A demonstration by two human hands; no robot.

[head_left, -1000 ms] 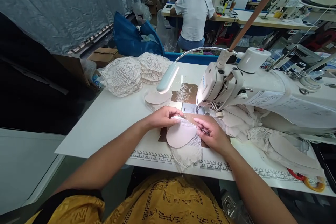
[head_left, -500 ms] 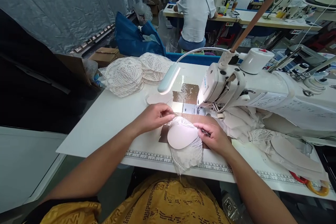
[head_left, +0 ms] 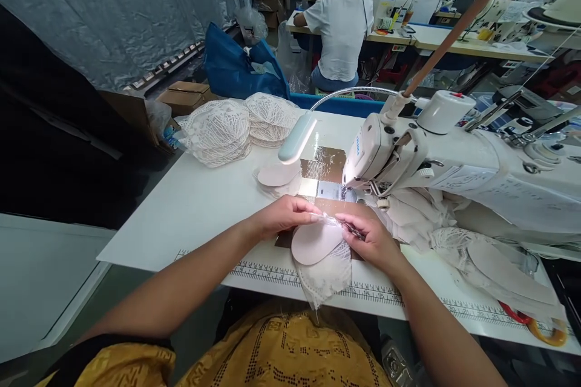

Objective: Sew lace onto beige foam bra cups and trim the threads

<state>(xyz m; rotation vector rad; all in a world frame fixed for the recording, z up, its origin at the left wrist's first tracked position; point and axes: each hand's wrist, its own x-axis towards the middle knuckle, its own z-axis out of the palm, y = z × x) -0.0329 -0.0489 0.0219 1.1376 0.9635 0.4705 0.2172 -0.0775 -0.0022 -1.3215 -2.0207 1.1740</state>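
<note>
My left hand (head_left: pixel 288 216) pinches the upper edge of a white lace piece (head_left: pixel 324 275) with a smooth oval pad (head_left: pixel 313 243) on it. My right hand (head_left: pixel 365 234) is closed around small dark metal thread snips (head_left: pixel 353 230), partly hidden by the fingers. Its thumb and forefinger meet the same lace edge, just right of my left fingertips. The lace hangs down over the ruler strip (head_left: pixel 272 275) at the table's front. Right behind my hands stands the needle area of a white sewing machine (head_left: pixel 385 145).
A lamp (head_left: pixel 297 138) hangs over the table. Lace stacks (head_left: pixel 218 133) lie at back left, and a padded lace piece (head_left: pixel 278 174) lies nearer. More pieces (head_left: pixel 503 266) and orange-handled scissors (head_left: pixel 547 334) are at right. A co-worker (head_left: pixel 342 33) sits beyond.
My left hand has moved right and slightly down and now grips the lace edge beside my right fingers. The upper lace edge is gathered between both hands. The view has shifted slightly.
</note>
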